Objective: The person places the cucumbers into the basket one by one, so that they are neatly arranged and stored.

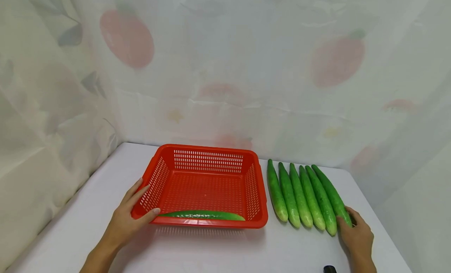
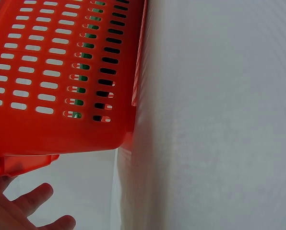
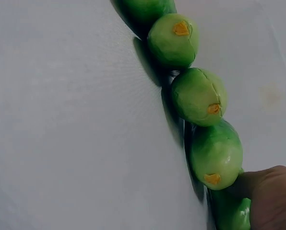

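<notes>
A red plastic basket with slotted walls stands on the table, one green cucumber lying inside along its front wall. My left hand touches the basket's front left corner, thumb at the front rim and the other fingers spread along the left side. In the left wrist view, its fingers show loosely extended below the rim. To the right of the basket lie several cucumbers side by side. My right hand grips the near end of the rightmost cucumber, thumb on one side and fingers on the other.
A white cloth covers the table. A small black object shows at the lower edge of the head view, left of the right wrist. Pale printed sheets hang behind the table and at both sides.
</notes>
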### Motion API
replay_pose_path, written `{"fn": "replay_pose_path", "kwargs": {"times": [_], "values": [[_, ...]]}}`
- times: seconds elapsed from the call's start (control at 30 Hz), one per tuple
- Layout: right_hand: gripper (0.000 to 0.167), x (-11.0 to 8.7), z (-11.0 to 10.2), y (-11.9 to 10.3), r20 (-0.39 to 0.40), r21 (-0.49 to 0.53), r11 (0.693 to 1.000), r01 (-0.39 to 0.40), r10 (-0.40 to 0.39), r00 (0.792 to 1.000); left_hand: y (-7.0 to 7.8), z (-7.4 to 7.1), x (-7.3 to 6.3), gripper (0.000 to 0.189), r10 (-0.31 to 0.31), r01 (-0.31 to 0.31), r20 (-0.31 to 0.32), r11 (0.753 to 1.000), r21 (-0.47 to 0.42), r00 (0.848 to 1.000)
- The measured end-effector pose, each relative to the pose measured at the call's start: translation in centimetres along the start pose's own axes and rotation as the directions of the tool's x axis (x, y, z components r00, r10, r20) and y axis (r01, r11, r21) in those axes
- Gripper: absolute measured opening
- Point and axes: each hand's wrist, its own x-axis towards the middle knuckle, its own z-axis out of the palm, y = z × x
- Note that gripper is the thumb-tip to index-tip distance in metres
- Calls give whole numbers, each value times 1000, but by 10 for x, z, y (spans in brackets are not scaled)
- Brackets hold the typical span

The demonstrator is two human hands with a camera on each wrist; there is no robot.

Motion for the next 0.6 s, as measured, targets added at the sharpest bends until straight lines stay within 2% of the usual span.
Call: {"fn": "replay_pose_path", "kwargs": {"times": [0.1,0.2,0.37,0.5,0.6], "values": [[44,1,0,1,-43,27,999,-44,46,998,0,0,0,74,-3,3,0,1000,-4,1000],[46,1,-2,2,-70,106,990,-96,104,992,1,-1,-1,74,-5,5,0,1000,-1,1000],[51,2,-4,6,-86,251,951,-181,208,974,0,0,0,74,-4,4,0,1000,4,1000],[51,2,-5,7,-107,319,919,-231,277,955,0,0,0,74,-4,4,-1,1000,6,1000],[51,1,-7,5,-127,348,907,-236,295,947,-1,1,0,74,-3,3,-3,1000,8,1000]]}}
